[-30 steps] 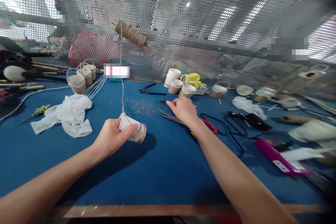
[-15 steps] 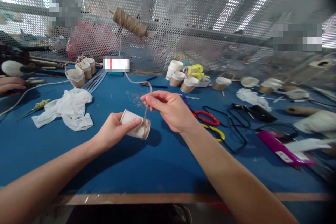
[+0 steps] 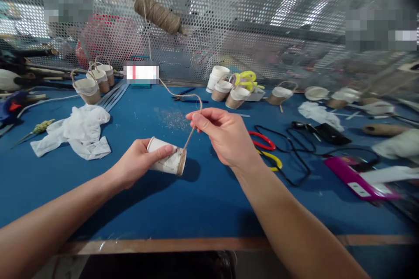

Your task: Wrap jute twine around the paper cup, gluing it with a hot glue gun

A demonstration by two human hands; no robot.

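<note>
A white paper cup (image 3: 163,163) lies tilted on its side in my left hand (image 3: 137,161), whose thumb presses along its wall. Brown twine is wound around the cup's right end in a narrow band. From that band a taut length of twine (image 3: 187,141) rises to my right hand (image 3: 224,135), which pinches it between thumb and fingers. Beyond my fingers the twine runs slack to the back, then up to a twine spool (image 3: 157,13) hung at the mesh panel.
Several twine-wrapped cups with handles stand back left (image 3: 87,91) and back centre (image 3: 237,97). A crumpled white cloth (image 3: 78,128) lies left. Pliers (image 3: 186,96), red-and-yellow-handled tools (image 3: 263,140), black cable (image 3: 304,165) and a magenta power strip (image 3: 355,178) lie behind and to the right.
My right hand has moved a little right, away from the cup, and the twine between them is straighter. The view has shifted slightly; another person's hand at the far left is out of view.
</note>
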